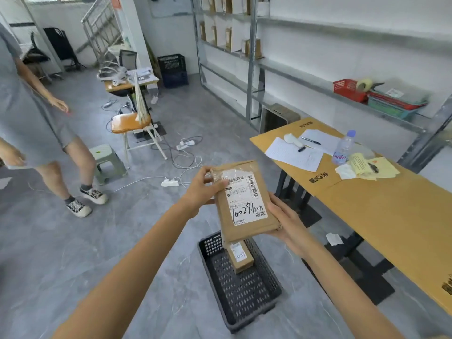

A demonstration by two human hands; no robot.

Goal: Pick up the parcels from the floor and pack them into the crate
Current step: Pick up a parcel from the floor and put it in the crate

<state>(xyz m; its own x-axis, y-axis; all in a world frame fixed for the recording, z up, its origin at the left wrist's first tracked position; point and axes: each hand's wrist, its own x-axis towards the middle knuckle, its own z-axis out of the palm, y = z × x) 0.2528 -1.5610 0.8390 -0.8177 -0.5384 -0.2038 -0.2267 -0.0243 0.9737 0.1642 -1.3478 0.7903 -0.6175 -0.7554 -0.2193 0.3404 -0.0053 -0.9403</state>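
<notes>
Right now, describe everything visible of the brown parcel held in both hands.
The brown parcel is a flat kraft-paper mailer, slightly creased, with clear tape across its upper left corner. A white shipping label covers most of its face and bears barcodes, printed text and handwritten digits. It is held in the air, tilted, with the label toward the camera, above the black crate. The left hand grips its upper left corner, thumb on the label. The right hand cradles its lower right edge.

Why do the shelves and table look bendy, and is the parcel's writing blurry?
Head view: the wide-angle lens bows the shelves and stretches the table toward the edges; on the parcel, the handwritten number is sharp, the small print too soft.
</notes>
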